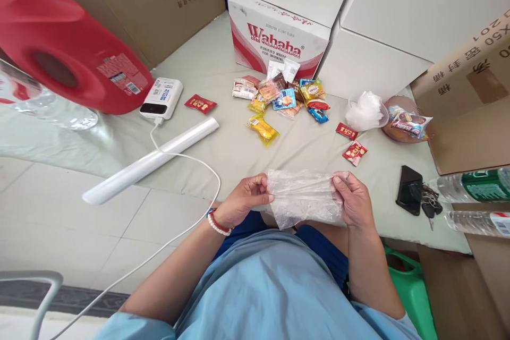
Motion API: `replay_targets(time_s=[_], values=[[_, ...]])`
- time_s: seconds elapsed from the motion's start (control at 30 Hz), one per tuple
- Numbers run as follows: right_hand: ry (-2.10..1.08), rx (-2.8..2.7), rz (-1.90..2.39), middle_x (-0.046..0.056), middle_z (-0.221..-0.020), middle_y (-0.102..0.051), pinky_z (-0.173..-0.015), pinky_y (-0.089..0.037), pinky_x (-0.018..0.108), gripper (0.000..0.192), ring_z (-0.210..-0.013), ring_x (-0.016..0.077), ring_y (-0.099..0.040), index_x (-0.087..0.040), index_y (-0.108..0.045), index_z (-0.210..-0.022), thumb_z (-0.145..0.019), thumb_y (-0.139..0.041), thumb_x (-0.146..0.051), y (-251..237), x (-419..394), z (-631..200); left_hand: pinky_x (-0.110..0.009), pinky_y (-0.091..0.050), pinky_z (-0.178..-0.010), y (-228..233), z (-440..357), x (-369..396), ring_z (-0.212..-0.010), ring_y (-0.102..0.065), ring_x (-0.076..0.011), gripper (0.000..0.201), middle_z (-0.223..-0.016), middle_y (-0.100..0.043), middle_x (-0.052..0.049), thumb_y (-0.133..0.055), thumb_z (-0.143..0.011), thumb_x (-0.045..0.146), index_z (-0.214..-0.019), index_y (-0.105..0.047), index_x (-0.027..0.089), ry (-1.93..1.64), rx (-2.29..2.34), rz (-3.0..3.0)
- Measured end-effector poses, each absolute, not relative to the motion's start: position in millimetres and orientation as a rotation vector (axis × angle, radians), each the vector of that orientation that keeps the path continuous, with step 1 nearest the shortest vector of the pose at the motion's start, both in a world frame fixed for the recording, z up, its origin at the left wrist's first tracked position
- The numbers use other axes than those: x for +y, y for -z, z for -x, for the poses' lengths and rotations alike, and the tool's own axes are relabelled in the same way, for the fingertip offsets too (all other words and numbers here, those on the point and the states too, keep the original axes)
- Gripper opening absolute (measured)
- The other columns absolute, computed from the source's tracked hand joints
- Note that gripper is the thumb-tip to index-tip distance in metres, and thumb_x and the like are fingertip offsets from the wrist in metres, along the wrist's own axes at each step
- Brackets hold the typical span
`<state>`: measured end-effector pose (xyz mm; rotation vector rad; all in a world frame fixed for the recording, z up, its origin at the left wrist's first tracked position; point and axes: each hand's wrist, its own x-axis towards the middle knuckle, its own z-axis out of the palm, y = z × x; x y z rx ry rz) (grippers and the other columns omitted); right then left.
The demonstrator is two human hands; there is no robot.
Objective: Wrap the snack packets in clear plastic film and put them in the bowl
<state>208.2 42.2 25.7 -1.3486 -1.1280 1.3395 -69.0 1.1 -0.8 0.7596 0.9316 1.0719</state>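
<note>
A clear plastic bag (303, 196) is stretched flat above my lap at the front edge of the cloth-covered surface. My left hand (249, 199) pinches its left end between thumb and fingers. At the right end, my right hand (354, 197) grips the bag in the same way. Beyond it lies a heap of wrapped snacks (283, 99), with one yellow packet (262, 128) a little nearer. Two red packets sit to the right, one of them a red snack packet (355, 153) close to my right hand.
Toward the back right are a tub of white plastic bags (366, 111) and a brown bowl (402, 135) with snacks. A phone (409, 190), keys (431, 199) and bottles lie right. Left are a white tube (151, 162), a cabled white device (161, 98) and a red jug (79, 58). Boxes stand behind.
</note>
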Motion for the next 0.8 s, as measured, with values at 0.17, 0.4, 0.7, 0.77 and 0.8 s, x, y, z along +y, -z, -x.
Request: replay_targets(time_s=[0.17,0.4,0.7,0.77,0.8], values=[[-1.444,-1.131,1.349,-0.003,-0.07,-0.057,-0.044,-0.028,0.023,0.033,-0.052,0.0086,-0.037,-0.022,-0.069,-0.09,-0.083,-0.08,-0.052,-17.0,40.2,-202.5,-0.038,-0.052,-0.083,-4.1,62.4,-3.9,-0.09,-0.066,-0.023,0.028,-0.091,-0.069,-0.006,-0.085,-0.068,0.032,-0.086,-0.068,0.019,-1.047,0.624,-0.56],[-1.459,-1.12,1.369,-0.003,-0.069,-0.056,-0.044,-0.028,0.022,0.033,-0.053,0.0088,-0.039,-0.021,-0.069,-0.09,-0.082,-0.081,-0.051,-18.2,41.0,-202.4,-0.021,-0.045,-0.06,5.4,54.7,-1.3,-0.07,-0.054,-0.0083,0.04,-0.093,-0.06,0.0,-0.088,-0.067,0.022,-0.098,-0.064,0.022,-1.106,0.587,-0.268],[-1.317,-1.141,1.41,-0.003,-0.071,-0.057,-0.044,-0.028,0.023,0.033,-0.052,0.0084,-0.039,-0.021,-0.069,-0.088,-0.081,-0.082,-0.05,-15.9,50.7,-220.8,-0.02,-0.051,-0.071,-2.3,93.4,10.3,-0.083,-0.055,-0.0071,0.065,-0.118,-0.056,-0.001,-0.094,-0.062,0.018,-0.117,-0.061,0.024,-1.2,0.914,-0.575],[-1.3,-1.171,1.404,-0.002,-0.073,-0.059,-0.046,-0.031,0.023,0.032,-0.054,0.0091,-0.042,-0.022,-0.068,-0.087,-0.081,-0.082,-0.05,-10.1,52.3,-221.1,-0.022,-0.052,-0.073,1.9,102.5,15.1,-0.083,-0.054,-0.0076,0.06,-0.119,-0.055,-0.002,-0.093,-0.061,0.021,-0.111,-0.06,0.022,-1.254,1.027,-0.639],[-1.293,-1.192,1.405,-0.002,-0.074,-0.06,-0.047,-0.033,0.023,0.032,-0.055,0.0094,-0.043,-0.021,-0.068,-0.086,-0.081,-0.081,-0.05,-6.8,52.8,-220.6,-0.024,-0.052,-0.074,4.8,106.5,17.5,-0.083,-0.053,-0.008,0.059,-0.121,-0.054,-0.003,-0.092,-0.061,0.022,-0.11,-0.059,0.021,-1.27,1.099,-0.673]])
